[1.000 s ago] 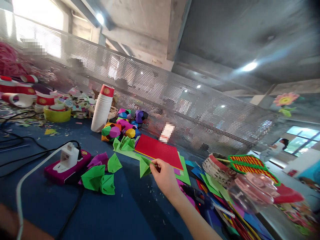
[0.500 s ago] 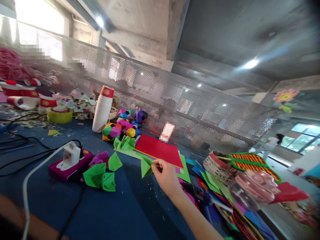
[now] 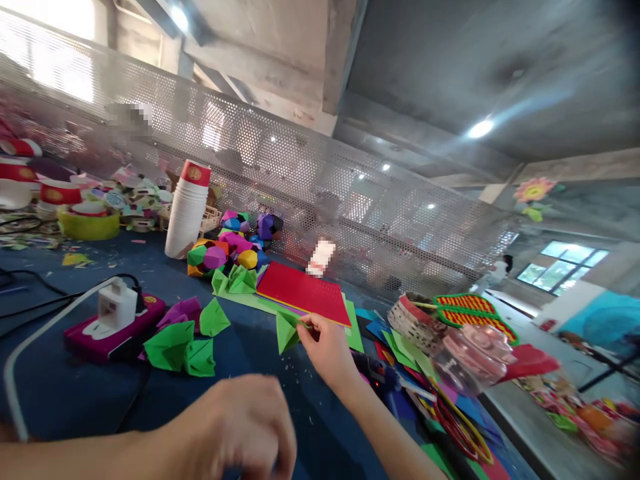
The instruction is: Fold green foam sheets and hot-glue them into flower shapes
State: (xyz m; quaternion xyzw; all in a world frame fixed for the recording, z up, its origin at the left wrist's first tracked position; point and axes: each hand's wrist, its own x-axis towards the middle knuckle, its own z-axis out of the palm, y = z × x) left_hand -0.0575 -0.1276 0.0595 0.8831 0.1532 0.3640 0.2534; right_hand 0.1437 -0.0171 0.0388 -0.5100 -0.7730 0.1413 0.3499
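Note:
Between thumb and fingers, my right hand (image 3: 327, 350) pinches a folded green paper piece (image 3: 287, 331) by its right edge, in front of the red paper stack. Nearer the camera, my left hand (image 3: 250, 423) hangs over the blue table (image 3: 235, 353), blurred, its fingers bent down and their tips hidden. Left of the held piece lie more folded green papers (image 3: 173, 345), with a purple folded paper (image 3: 179, 312) behind them. Another group of green folded papers (image 3: 243, 280) rests beside the red paper (image 3: 305, 290).
A purple power strip (image 3: 150, 313) with a white plug and cables lies at left. Stacked paper cups (image 3: 187, 212) stand behind, beside colourful paper balls (image 3: 233, 240). At right are a dark glue gun (image 3: 380, 373), a basket (image 3: 415, 321), a clear pink-lidded container (image 3: 473, 360) and coloured sheets.
My left hand has come into view from the lower left. My right hand still holds the green folded paper in about the same place. The camera view has swung slightly right.

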